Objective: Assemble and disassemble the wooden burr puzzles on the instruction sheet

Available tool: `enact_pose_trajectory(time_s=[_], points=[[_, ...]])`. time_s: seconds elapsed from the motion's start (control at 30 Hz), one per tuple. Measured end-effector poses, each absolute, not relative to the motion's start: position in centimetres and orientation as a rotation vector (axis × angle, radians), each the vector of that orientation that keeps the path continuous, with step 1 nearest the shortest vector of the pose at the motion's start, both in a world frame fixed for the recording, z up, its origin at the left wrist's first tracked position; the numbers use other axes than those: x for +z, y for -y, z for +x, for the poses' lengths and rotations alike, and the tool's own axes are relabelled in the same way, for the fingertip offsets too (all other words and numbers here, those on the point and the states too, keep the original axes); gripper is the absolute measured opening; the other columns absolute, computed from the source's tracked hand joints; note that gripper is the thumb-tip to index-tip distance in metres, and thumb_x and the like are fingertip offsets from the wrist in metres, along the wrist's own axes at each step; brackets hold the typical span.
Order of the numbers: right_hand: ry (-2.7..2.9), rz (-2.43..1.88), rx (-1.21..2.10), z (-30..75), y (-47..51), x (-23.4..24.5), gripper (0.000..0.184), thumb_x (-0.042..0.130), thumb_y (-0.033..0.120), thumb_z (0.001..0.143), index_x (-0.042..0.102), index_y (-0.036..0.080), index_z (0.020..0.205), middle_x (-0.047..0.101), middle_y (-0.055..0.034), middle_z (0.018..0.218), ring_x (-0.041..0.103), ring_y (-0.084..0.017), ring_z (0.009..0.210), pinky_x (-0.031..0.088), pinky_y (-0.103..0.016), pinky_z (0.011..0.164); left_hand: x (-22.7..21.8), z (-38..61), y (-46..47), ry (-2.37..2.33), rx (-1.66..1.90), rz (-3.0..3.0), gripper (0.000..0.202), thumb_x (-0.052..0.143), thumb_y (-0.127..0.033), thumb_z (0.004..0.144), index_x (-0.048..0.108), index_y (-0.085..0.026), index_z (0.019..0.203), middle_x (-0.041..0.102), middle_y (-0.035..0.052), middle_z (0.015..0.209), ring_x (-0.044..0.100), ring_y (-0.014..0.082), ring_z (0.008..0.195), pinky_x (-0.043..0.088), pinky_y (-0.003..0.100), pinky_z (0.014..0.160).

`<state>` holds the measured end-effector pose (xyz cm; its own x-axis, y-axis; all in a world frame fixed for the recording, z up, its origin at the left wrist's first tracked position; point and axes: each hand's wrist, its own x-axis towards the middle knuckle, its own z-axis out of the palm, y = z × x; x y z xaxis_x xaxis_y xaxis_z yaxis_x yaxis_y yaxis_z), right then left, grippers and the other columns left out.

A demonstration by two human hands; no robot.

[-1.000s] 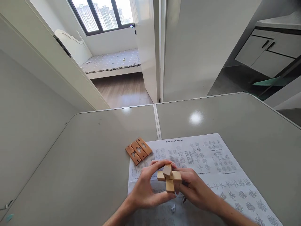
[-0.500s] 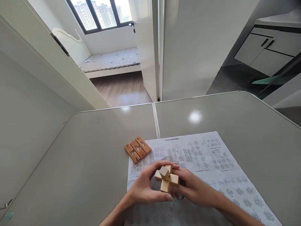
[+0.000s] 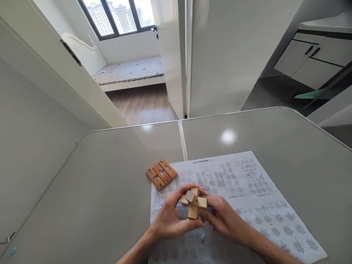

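A pale wooden burr puzzle of interlocked square sticks is held up above the printed sheet, its stick ends pointing several ways. My left hand curves round it from the left, fingers behind and thumb along its lower front. From the right, my right hand grips it too, its fingertips partly hidden behind the sticks. Under both hands lies a large white instruction sheet printed with small puzzle diagrams. Brown wooden slotted pieces marked with numbers lie side by side at the sheet's upper left corner.
The grey table has a pale seam running from its far edge to the sheet. Beyond it stand an open door, a bed under a window, and white cabinets at the right.
The puzzle has tilted slightly and moved a little up and left in my hands. The sheet's right side has shifted slightly; the slotted pieces stay put.
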<state>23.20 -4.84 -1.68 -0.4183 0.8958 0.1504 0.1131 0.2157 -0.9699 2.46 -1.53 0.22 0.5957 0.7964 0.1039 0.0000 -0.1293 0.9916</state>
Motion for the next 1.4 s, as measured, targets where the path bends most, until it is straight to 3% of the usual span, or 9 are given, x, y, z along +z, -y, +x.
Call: enact_pose_trajectory(time_s=[0.2,0.43,0.6,0.83,0.93,1.03,1.17,1.27,1.4], points=[[1.652,-0.946,1.422,23.2,4.6,-1.5,0.046,0.050,0.051,0.110,0.055,0.021,0.076,0.057,-0.0011,0.074,0.052,-0.017,0.069,0.044,-0.029,0.066,0.4,2.6,1.3,-0.687,0.762,1.542,0.072,0.090,-0.050,0.081,0.060,-0.021,0.140,0.073,0.0150,0.137,0.070,0.0346,0.127,0.053,0.046,0.114],[1.464,-0.741,1.822,23.4,4.6,-0.4,0.042,0.053,0.055,0.109,0.065,0.018,0.094,0.064,-0.0029,0.079,0.062,-0.015,0.065,0.055,-0.027,0.064,0.2,2.5,1.2,-0.523,0.729,1.324,0.083,0.091,-0.062,0.074,0.062,-0.020,0.140,0.068,0.0197,0.144,0.062,0.0402,0.139,0.049,0.055,0.116],[1.286,-0.576,2.038,23.1,5.0,-1.0,0.048,0.063,0.066,0.100,0.064,0.018,0.095,0.056,0.0004,0.076,0.055,-0.011,0.058,0.052,-0.021,0.054,1.0,2.6,1.2,-0.446,0.695,1.301,0.083,0.098,-0.056,0.067,0.067,-0.021,0.136,0.071,0.0189,0.139,0.058,0.0442,0.141,0.044,0.061,0.118],[1.302,-0.455,2.208,22.7,5.0,0.0,0.049,0.062,0.068,0.099,0.060,0.020,0.090,0.061,-0.0013,0.076,0.048,-0.009,0.054,0.044,-0.020,0.051,1.9,3.1,1.6,-0.322,0.649,1.277,0.081,0.098,-0.058,0.066,0.071,-0.020,0.132,0.080,0.0156,0.117,0.061,0.0435,0.138,0.042,0.061,0.120],[1.359,-0.491,2.074,22.7,5.2,-0.2,0.050,0.056,0.067,0.103,0.059,0.019,0.090,0.060,0.0005,0.069,0.049,-0.010,0.051,0.045,-0.021,0.050,1.1,2.9,1.8,-0.365,0.673,1.235,0.083,0.092,-0.065,0.070,0.069,-0.019,0.134,0.077,0.0177,0.123,0.061,0.0450,0.138,0.047,0.060,0.116],[1.459,-0.722,1.788,23.2,5.1,-0.2,0.047,0.050,0.057,0.109,0.059,0.018,0.085,0.060,0.0002,0.066,0.057,-0.012,0.054,0.049,-0.024,0.059,-0.1,2.6,1.9,-0.493,0.725,1.199,0.084,0.078,-0.072,0.083,0.061,-0.019,0.146,0.067,0.0215,0.143,0.064,0.0430,0.133,0.051,0.057,0.112],[1.727,-0.949,1.374,24.3,4.5,-0.4,0.030,0.057,0.041,0.106,0.058,0.020,0.084,0.058,0.0000,0.075,0.053,-0.013,0.064,0.045,-0.025,0.061,-0.6,2.5,1.9,-0.613,0.741,1.291,0.095,0.083,-0.075,0.076,0.057,-0.020,0.149,0.064,0.0197,0.148,0.057,0.0442,0.141,0.048,0.055,0.117],[1.841,-0.998,1.208,24.7,4.3,-1.2,0.029,0.061,0.030,0.100,0.047,0.022,0.076,0.051,0.0034,0.068,0.045,-0.012,0.058,0.037,-0.024,0.054,-0.2,2.7,1.9,-0.679,0.746,1.343,0.084,0.084,-0.068,0.079,0.061,-0.021,0.144,0.068,0.0175,0.143,0.064,0.0403,0.133,0.052,0.051,0.113],[1.881,-1.018,1.007,24.9,4.3,-2.2,0.023,0.056,0.027,0.103,0.048,0.023,0.082,0.051,0.0038,0.069,0.045,-0.012,0.058,0.036,-0.025,0.056,0.1,2.7,1.7,-0.806,0.694,1.466,0.065,0.077,-0.061,0.089,0.064,-0.022,0.140,0.073,0.0145,0.135,0.069,0.0338,0.123,0.055,0.042,0.106]])
